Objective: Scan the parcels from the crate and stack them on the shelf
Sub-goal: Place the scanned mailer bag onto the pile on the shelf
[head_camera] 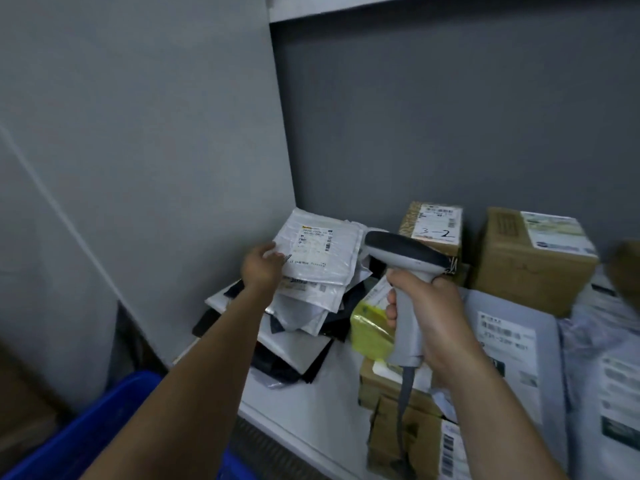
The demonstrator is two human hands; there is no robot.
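Observation:
My left hand (262, 267) holds the near left edge of a white mailer parcel (320, 251) with a printed label, on top of a pile of white and black mailers (294, 327) in the shelf's left corner. In my right hand (429, 317) is a grey barcode scanner (405, 268), gripped by the handle, its dark head pointing left toward the white parcel. The scanner's cord hangs down below my fist. A blue crate (100, 441) shows at the bottom left, its inside hidden.
The white shelf (311, 417) carries cardboard boxes (530, 258) at the back right, one marked "3-2" (433, 230), a yellow packet (369, 327), brown boxes (398, 427) near the front and grey mailers (512, 348) on the right. A grey side panel (138, 168) stands left.

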